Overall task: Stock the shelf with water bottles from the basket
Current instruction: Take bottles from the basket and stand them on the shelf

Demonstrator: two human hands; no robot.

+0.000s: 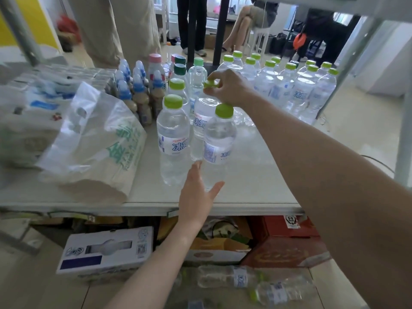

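Clear water bottles with lime-green caps stand on the white shelf [256, 175]. My right hand [229, 88] pinches the cap of a middle bottle [204, 112] from above. My left hand [198, 192] is at the shelf's front edge with fingers apart, touching the base of the front bottle [219, 143]. Another bottle [172, 139] stands just left of it. A large group of the same bottles [296, 85] fills the back right. More water bottles [245, 281] lie low down below the shelf; the basket around them cannot be made out.
A crinkled plastic bag [93, 141] and wrapped packs lie on the shelf's left. Blue-capped small bottles [133, 85] stand behind it. Boxes [104, 248] and a red carton [285, 241] sit under the shelf. A shelf post [403, 130] rises at right. People's legs stand beyond.
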